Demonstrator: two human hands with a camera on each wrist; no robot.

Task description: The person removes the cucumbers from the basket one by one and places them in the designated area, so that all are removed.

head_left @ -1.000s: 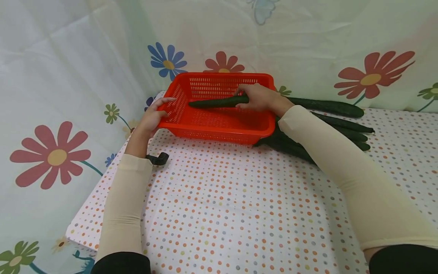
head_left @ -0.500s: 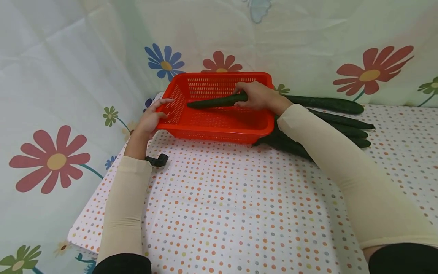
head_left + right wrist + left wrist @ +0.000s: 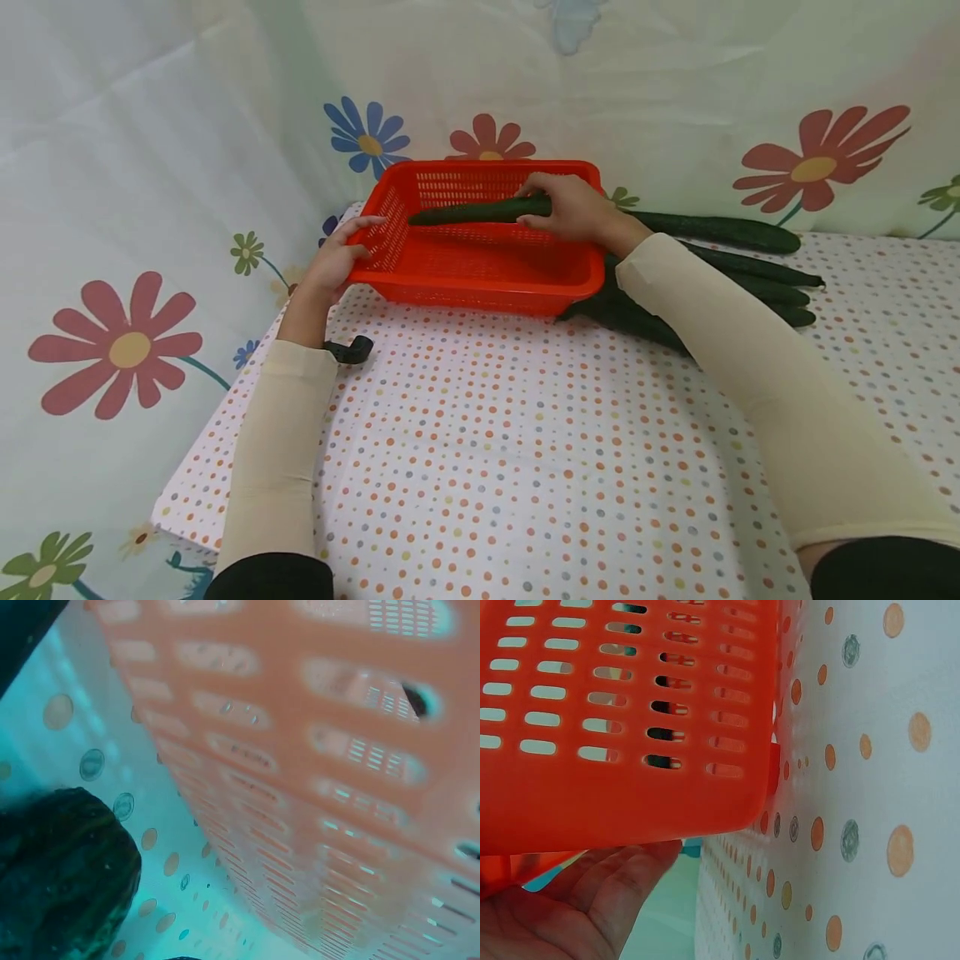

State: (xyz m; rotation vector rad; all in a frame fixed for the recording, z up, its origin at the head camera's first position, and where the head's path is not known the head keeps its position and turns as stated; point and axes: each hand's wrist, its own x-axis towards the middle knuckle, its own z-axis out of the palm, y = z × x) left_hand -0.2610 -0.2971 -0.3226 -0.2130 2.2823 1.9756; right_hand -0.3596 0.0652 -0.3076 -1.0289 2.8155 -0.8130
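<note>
A red plastic basket (image 3: 472, 286) with slotted walls sits at the back of the table. My left hand (image 3: 332, 260) grips its left end, with fingers over the rim; in the left wrist view the palm (image 3: 604, 900) shows under that rim. In my right hand (image 3: 577, 208) is a long dark green cucumber (image 3: 472, 213), pinched near its right end between thumb and fingers. It lies lengthwise over the inside of the basket, near the back wall. Whether it touches the basket floor I cannot tell. The right wrist view shows only the basket's slotted side (image 3: 225, 772) and cucumbers outside it.
Several more cucumbers (image 3: 716, 232) lie on the dotted tablecloth (image 3: 480, 467) right of the basket, partly behind my right forearm. One cucumber end (image 3: 60, 877) is close beside the basket. A flower-printed cloth (image 3: 660, 83) hangs behind and to the left.
The held cucumber has shifted towards the basket's back wall and lies more level. My right hand has moved slightly up with it. Left hand and basket stay in place.
</note>
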